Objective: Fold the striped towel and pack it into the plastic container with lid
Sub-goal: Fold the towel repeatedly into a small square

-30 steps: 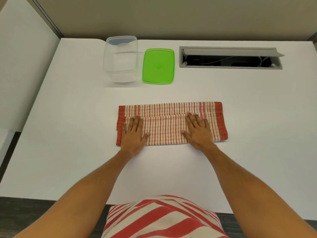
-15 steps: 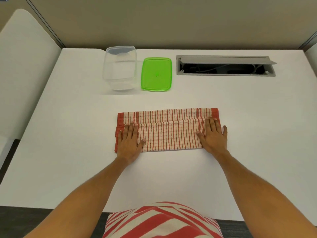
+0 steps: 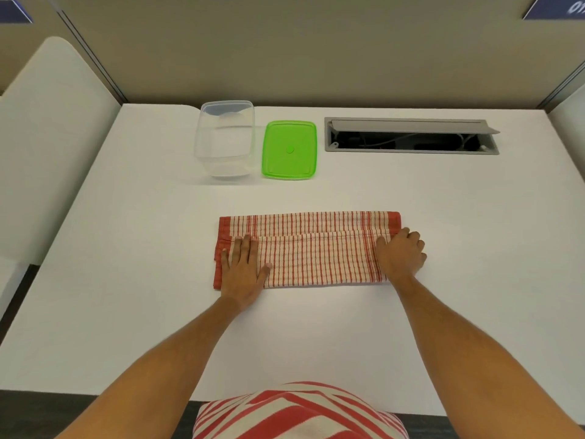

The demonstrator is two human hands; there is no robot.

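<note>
The red and cream striped towel (image 3: pixel 311 248) lies folded into a long band in the middle of the white table. My left hand (image 3: pixel 243 269) rests flat on its left end, fingers spread. My right hand (image 3: pixel 400 253) is at the towel's right end with its fingers curled around that edge. The clear plastic container (image 3: pixel 225 139) stands open at the back of the table. Its green lid (image 3: pixel 289 149) lies flat just to the right of it.
A grey cable hatch (image 3: pixel 411 136) is open in the table at the back right. White partition panels (image 3: pixel 47 137) flank the desk on the left and right, and a beige wall closes the back.
My right hand slid right along the towel to its right end and curled its fingers over the edge. My left hand stayed on the left end.
</note>
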